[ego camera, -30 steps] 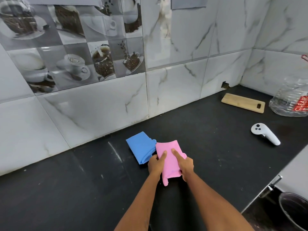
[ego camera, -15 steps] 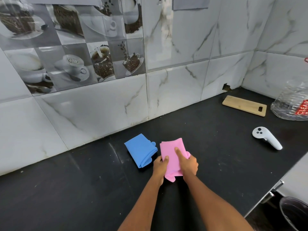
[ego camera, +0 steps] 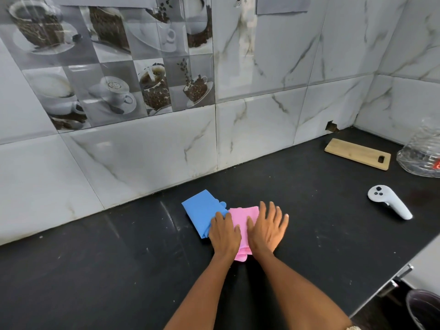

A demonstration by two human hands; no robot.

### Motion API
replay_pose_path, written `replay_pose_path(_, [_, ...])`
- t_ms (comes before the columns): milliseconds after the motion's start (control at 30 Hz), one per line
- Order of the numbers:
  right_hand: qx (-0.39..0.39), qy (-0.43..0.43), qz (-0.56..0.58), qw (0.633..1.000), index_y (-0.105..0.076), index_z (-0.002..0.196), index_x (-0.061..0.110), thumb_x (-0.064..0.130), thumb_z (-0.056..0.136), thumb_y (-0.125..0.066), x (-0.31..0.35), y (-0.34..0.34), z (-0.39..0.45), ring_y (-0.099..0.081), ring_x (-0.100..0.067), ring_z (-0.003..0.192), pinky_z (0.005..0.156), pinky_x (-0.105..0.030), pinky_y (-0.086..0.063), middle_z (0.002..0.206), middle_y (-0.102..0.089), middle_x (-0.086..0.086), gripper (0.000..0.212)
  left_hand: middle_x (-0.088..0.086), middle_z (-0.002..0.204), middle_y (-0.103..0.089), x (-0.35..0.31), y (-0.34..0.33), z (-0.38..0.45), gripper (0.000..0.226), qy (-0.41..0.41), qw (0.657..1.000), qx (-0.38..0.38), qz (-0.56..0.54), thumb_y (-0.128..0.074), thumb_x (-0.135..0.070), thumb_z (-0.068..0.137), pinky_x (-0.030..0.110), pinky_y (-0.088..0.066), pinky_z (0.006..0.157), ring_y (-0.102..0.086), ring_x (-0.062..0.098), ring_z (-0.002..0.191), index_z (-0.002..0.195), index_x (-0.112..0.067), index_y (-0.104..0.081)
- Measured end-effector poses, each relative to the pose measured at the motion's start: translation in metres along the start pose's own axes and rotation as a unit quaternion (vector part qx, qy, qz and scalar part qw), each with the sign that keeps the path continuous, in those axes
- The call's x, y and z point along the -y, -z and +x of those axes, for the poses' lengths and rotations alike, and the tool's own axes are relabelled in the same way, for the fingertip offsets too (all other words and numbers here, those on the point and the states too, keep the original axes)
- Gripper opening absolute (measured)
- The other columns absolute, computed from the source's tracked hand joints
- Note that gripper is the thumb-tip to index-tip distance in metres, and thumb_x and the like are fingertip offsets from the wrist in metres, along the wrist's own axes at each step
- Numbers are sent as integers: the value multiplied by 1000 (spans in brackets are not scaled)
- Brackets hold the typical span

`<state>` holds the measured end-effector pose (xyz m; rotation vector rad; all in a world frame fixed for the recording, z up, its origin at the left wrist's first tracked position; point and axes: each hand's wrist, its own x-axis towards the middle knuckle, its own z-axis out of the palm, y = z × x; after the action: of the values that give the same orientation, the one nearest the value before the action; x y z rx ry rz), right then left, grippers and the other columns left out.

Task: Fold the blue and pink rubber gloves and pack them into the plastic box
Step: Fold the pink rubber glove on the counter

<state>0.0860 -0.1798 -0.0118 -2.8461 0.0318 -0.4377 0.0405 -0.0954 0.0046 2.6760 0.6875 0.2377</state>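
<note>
A folded blue glove (ego camera: 201,210) lies on the black counter (ego camera: 119,270) near the wall. The pink glove (ego camera: 242,216) lies folded right beside it, touching its right edge. My left hand (ego camera: 225,234) rests flat on the pink glove's left part and overlaps the blue glove's corner. My right hand (ego camera: 267,228) lies palm down with fingers spread on the pink glove's right part. Pink fingertips (ego camera: 241,256) stick out between my wrists. No plastic box is in view.
A white controller (ego camera: 389,202) lies to the right. A wooden cutting board (ego camera: 358,153) and a clear plastic bottle (ego camera: 422,158) sit at the back right corner. The counter's edge runs down the right side, with a dark bucket (ego camera: 423,310) below.
Both hands have gone from pinching the pink glove's near end to lying flat on top of it. The pink glove is now folded shorter and pressed down.
</note>
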Motion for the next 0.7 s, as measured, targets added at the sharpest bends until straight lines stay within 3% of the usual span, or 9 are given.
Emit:
replay_pose_path(100, [19, 112, -30, 993, -30, 149, 18, 32, 98, -41, 4, 1, 7, -17, -29, 148, 120, -48, -4, 159, -24, -8, 54, 8, 150, -38, 2, -2, 10, 44, -101, 994, -30, 43, -34, -34, 102, 35, -31, 113, -38, 25, 137, 143, -17, -38])
replay_pose_path(167, [53, 160, -40, 985, -20, 152, 14, 32, 101, -32, 2, -1, 8, -5, -30, 150, 121, -46, 1, 162, -12, -9, 55, 8, 161, -18, 7, -7, 15, 52, -159, 984, -8, 84, -25, -35, 104, 36, -9, 123, -14, 25, 150, 152, -14, -22])
replay_pose_path(233, [111, 205, -59, 971, -12, 153, 10, 33, 102, -27, -2, -6, 5, 2, -30, 150, 121, -44, 1, 162, -5, -10, 58, 9, 163, -1, 18, -14, 14, 58, -200, 968, 34, 150, -21, -36, 104, 37, 5, 122, 4, 24, 151, 154, -11, -5])
replay_pose_path(333, [204, 232, -68, 949, -5, 153, 8, 31, 104, -23, -8, -10, 2, 4, -29, 150, 122, -41, -3, 162, -2, -10, 57, 9, 163, 10, 32, -24, 8, 64, -211, 952, 88, 205, -22, -38, 104, 39, 10, 120, 12, 24, 150, 153, -10, 6])
replay_pose_path(433, [186, 235, -69, 952, -6, 153, 7, 33, 104, -21, -5, -6, 3, 1, -29, 150, 122, -42, -1, 162, -4, -11, 58, 9, 163, 7, 30, -20, 11, 64, -222, 947, 91, 214, -24, -39, 103, 40, 10, 120, 10, 24, 150, 154, -10, 4])
replay_pose_path(567, [130, 226, -55, 964, -12, 152, 6, 32, 103, -23, 6, 2, 2, -2, -29, 150, 122, -42, 0, 162, -10, -12, 57, 8, 163, -4, 27, -5, 16, 58, -244, 950, 37, 190, -20, -35, 104, 37, 13, 119, 6, 23, 151, 154, -9, -6])
replay_pose_path(700, [111, 234, -1, 966, -29, 148, 11, 29, 102, -27, 25, 6, -2, -14, -23, 149, 123, -37, -6, 158, -24, -9, 50, 8, 162, -16, 39, 9, 13, 53, -229, 963, -4, 139, -18, -31, 104, 35, 15, 118, -2, 22, 152, 153, -10, -18])
